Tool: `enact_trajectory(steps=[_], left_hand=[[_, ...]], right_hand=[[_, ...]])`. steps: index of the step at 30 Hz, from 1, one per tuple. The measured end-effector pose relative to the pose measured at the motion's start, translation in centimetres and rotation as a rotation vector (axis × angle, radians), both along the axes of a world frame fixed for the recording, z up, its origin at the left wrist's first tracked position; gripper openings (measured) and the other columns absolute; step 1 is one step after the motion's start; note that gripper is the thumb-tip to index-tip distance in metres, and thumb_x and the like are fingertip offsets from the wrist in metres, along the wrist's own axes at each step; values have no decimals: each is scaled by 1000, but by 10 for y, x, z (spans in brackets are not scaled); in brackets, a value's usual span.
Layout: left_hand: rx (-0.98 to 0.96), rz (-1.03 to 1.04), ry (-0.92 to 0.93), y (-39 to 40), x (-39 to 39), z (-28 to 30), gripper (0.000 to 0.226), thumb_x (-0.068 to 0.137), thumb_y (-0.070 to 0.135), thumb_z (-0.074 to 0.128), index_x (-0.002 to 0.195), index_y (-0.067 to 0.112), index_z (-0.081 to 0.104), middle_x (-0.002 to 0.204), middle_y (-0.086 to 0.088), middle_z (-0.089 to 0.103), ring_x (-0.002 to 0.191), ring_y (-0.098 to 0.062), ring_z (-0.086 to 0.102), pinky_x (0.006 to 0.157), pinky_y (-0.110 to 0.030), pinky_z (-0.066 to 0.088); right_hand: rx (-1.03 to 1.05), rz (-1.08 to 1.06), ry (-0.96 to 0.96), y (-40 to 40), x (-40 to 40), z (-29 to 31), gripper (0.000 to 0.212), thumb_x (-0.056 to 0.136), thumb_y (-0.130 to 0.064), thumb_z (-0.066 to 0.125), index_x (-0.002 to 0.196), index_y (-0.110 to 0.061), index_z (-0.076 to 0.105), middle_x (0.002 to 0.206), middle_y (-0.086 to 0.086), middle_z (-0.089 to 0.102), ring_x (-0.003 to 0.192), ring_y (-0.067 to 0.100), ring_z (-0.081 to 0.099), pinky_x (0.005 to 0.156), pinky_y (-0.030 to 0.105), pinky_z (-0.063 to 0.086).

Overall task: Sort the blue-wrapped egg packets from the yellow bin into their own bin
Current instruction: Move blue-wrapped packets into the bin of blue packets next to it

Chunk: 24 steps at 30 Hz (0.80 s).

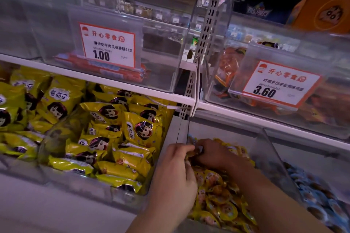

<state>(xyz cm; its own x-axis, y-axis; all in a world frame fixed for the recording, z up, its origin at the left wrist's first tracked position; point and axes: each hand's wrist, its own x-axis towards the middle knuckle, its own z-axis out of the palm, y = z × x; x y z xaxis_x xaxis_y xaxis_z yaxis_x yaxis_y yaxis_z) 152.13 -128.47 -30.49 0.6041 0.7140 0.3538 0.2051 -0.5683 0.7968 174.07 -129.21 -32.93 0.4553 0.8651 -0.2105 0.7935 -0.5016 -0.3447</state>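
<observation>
The middle clear bin is full of yellow-wrapped egg packets. Both hands reach into its far left corner. My left hand curls its fingers round a yellowish-brown packet at the top of the pile. My right hand comes across from the right and pinches a small dark packet between thumb and fingers; its wrapper colour is unclear. A bit of blue wrapper shows just behind the hands. The neighbouring bin on the right holds blue-wrapped egg packets.
Large yellow snack bags fill the bins to the left. The shelf above carries clear bins with price tags reading 1.00 and 3.60. A slotted metal upright splits the shelving.
</observation>
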Motion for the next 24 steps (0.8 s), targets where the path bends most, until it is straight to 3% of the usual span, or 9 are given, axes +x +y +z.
enact_trajectory(steps=[2, 4, 8, 12, 16, 19, 22, 24], left_hand=[[19, 23, 23, -5, 3, -1, 44, 93, 13, 47, 126, 42, 52, 127, 25, 35, 109, 4, 44, 90, -13, 39], [11, 32, 48, -9, 6, -2, 48, 91, 11, 48, 126, 43, 52, 130, 24, 30, 115, 2, 41, 91, -16, 40], [16, 26, 72, -9, 10, -3, 52, 87, 6, 49, 124, 42, 52, 129, 23, 26, 117, -2, 38, 93, -20, 41], [18, 12, 57, -6, 8, -5, 52, 85, 6, 48, 123, 42, 52, 127, 25, 26, 116, -2, 40, 91, -21, 42], [25, 22, 19, -5, 8, -1, 46, 89, 8, 49, 120, 41, 56, 122, 24, 31, 113, -2, 46, 92, -19, 42], [69, 70, -30, -4, 6, 3, 42, 88, 8, 53, 115, 38, 60, 121, 22, 39, 113, -3, 47, 95, -19, 40], [222, 90, -150, -12, 6, 8, 36, 87, 10, 52, 112, 33, 63, 123, 20, 43, 115, -1, 42, 95, -15, 36], [234, 43, -252, -22, 11, 10, 30, 91, 15, 49, 112, 32, 62, 120, 22, 47, 115, -1, 47, 93, -12, 37]], right_hand=[[8, -31, 9, 1, 0, 3, 21, 71, -50, 66, 80, -31, 64, 89, -2, 71, 85, 19, 68, 65, 30, 53], [-71, 16, -47, 6, -4, 8, 29, 79, -49, 64, 101, -30, 65, 105, 1, 69, 94, 21, 66, 71, 31, 51], [-304, 151, -289, 25, -17, 10, 57, 88, -38, 61, 140, -18, 48, 127, 11, 64, 108, 29, 65, 81, 36, 53], [-356, 125, -253, 28, -22, 6, 60, 88, -32, 59, 144, -16, 44, 127, 12, 64, 106, 28, 64, 74, 34, 47], [-43, 68, -47, 5, -12, 9, 29, 92, -24, 56, 119, -18, 65, 115, 8, 68, 101, 26, 64, 75, 32, 48], [299, -117, 223, -16, -12, 22, 24, 94, -18, 62, 117, -18, 71, 111, 1, 70, 102, 16, 65, 81, 24, 49], [623, -248, 381, -46, -25, 43, 16, 95, -21, 65, 108, -26, 73, 99, -11, 73, 87, -6, 67, 73, 8, 48], [748, -284, 502, -71, -38, 54, 16, 95, -19, 65, 107, -25, 73, 95, -7, 76, 90, 0, 70, 74, 12, 51]])
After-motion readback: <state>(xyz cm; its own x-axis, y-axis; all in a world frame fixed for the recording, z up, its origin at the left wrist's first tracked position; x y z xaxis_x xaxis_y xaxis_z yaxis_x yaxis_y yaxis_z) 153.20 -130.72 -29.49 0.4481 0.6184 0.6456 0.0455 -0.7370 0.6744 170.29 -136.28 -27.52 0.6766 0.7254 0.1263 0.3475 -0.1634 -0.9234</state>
